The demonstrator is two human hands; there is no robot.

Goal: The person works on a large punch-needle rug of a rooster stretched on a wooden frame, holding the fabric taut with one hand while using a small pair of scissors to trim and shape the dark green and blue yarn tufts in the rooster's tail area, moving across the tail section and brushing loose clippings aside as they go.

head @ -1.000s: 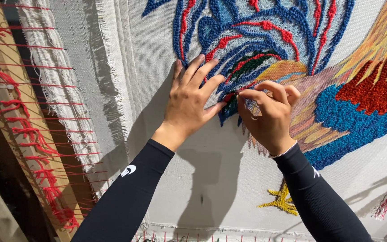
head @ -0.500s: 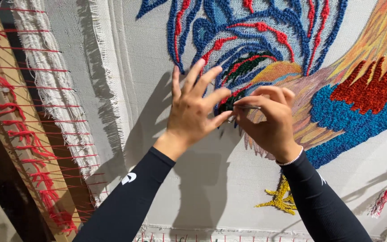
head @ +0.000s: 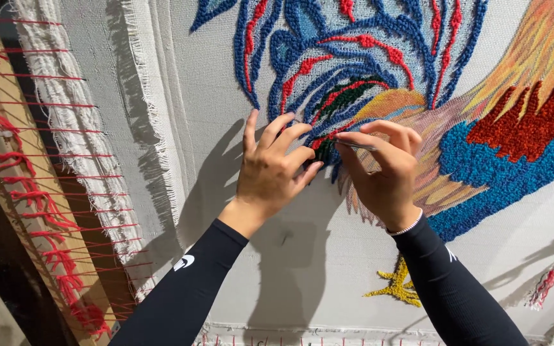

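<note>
A pale woven cloth (head: 302,256) is stretched upright before me, bearing a tufted bird design (head: 354,57) in blue, red, orange and green yarn. My left hand (head: 270,170) lies flat against the cloth, fingers spread, its fingertips at the dark green patch (head: 347,96). My right hand (head: 383,173) is beside it, thumb and fingers pinched on a thin silvery tool (head: 361,146) whose tip points at the same spot. The fingertips of both hands nearly meet. Both arms wear black sleeves.
A wooden frame (head: 8,128) runs down the left, laced to the cloth's frayed white edge (head: 78,128) with red yarn (head: 40,205). A yellow tufted foot (head: 399,285) sits below my right wrist. A loose red yarn tuft (head: 543,288) hangs at the lower right.
Both hands have drawn closer together over the green patch. My left fingers have slid toward my right fingertips. The view has shifted slightly down the cloth.
</note>
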